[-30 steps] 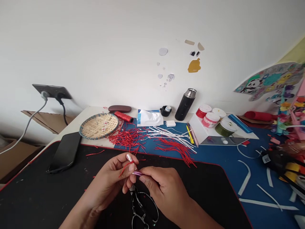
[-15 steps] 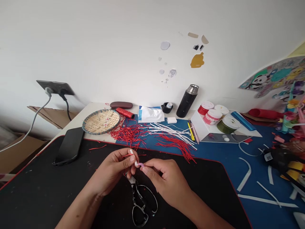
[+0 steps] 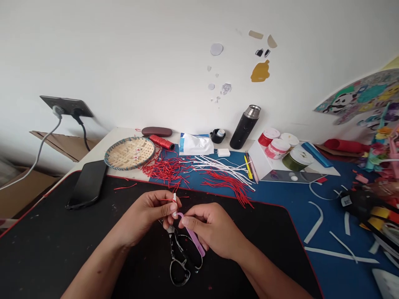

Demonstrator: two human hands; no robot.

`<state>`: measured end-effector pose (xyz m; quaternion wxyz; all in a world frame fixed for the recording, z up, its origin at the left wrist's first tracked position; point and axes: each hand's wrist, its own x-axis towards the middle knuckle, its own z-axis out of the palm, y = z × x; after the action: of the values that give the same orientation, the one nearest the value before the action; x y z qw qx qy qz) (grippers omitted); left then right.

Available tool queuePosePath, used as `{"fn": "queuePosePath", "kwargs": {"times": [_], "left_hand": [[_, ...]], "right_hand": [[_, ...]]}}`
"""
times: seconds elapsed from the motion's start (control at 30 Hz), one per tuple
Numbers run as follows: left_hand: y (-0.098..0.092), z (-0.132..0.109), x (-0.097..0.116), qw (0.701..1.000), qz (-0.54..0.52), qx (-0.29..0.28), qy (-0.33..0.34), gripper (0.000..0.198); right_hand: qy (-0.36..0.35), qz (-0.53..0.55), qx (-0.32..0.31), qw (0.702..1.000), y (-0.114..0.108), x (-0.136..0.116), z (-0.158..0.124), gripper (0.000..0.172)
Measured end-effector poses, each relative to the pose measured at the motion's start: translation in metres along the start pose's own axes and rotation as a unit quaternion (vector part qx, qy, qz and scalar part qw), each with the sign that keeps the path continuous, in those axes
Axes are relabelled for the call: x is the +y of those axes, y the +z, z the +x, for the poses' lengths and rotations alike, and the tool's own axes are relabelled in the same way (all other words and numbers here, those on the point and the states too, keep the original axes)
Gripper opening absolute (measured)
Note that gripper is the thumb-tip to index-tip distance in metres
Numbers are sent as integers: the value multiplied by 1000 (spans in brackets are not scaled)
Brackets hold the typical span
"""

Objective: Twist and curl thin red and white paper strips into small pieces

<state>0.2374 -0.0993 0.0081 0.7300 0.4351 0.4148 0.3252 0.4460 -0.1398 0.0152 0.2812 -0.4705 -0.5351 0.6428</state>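
Observation:
My left hand [image 3: 158, 211] pinches a short piece of white cord [image 3: 174, 197] upright between thumb and fingers, with thin red thread [image 3: 167, 200] crossing it. Close beside it, my right hand [image 3: 212, 226] is closed on a slim purple tool [image 3: 195, 240] with a bent tip. That tip meets the lower end of the white piece; its exact kind I cannot make out. Below both hands, scissors [image 3: 180, 265] with dark, worn handles lie on the black mat [image 3: 249, 241]. Their blades are partly hidden by my left hand.
Red cords [image 3: 165, 170] and white cords [image 3: 218, 166] lie beyond the hands. A woven basket [image 3: 129, 153], a red thread spool [image 3: 162, 142], a black flask [image 3: 245, 126] and jars [image 3: 277, 148] stand at the back. A phone [image 3: 89, 185] rests left; white strips [image 3: 341, 254] lie right.
My right hand has turned, so the purple tool's long handle now shows below it. The white piece stands more upright in my left hand. The whole view has shifted slightly.

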Motion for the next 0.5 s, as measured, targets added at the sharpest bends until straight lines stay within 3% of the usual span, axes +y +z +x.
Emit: {"fn": "queuePosePath", "kwargs": {"times": [0.37, 0.5], "left_hand": [[-2, 0, 4, 999, 35, -25, -25, 40], [-6, -1, 5, 998, 57, -29, -23, 40]], "right_hand": [[82, 115, -62, 988, -8, 5, 10, 37], [90, 121, -67, 986, -7, 5, 11, 33]]}}
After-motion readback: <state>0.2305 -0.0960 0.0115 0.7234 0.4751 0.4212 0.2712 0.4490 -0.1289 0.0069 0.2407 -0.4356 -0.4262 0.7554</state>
